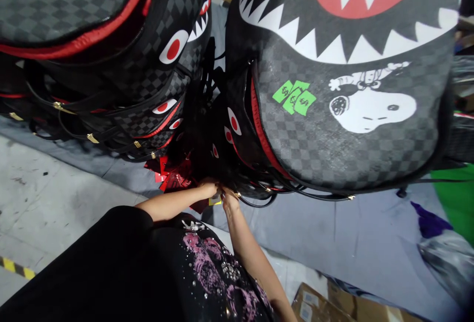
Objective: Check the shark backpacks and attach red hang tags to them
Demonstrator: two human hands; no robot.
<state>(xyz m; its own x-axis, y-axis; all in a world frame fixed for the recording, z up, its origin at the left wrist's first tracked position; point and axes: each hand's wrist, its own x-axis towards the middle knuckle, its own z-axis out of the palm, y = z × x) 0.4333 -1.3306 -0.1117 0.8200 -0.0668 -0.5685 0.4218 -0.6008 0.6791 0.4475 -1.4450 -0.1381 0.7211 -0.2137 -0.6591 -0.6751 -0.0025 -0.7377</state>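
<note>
Both my hands are down at the foot of 2 piles of backpacks, in the gap btwn them. My left hand (209,188) is pushed into the dark tangle of straps (205,159) w/ the fingers tucked out of sight, so I can't tell if it grips anything. My right hand (229,202) is just beside it, almost touching, fingertips up against the same tangle; can't tell if it's closed on anything either. A small yellow tag (215,202) shows btwn the 2 hands, right at the fingers. Red tags (171,178) lie bunched just left of my left hand. The right pile (333,154) is grey-checked w/ a shark mouth, a white cartoon dog and green money print on top; the left pile (111,65) has the same check w/ red trim. Both sit on a grey sheet (333,233) over the concrete floor (48,203). A cardboard box (322,304) lies near my right elbow.
</note>
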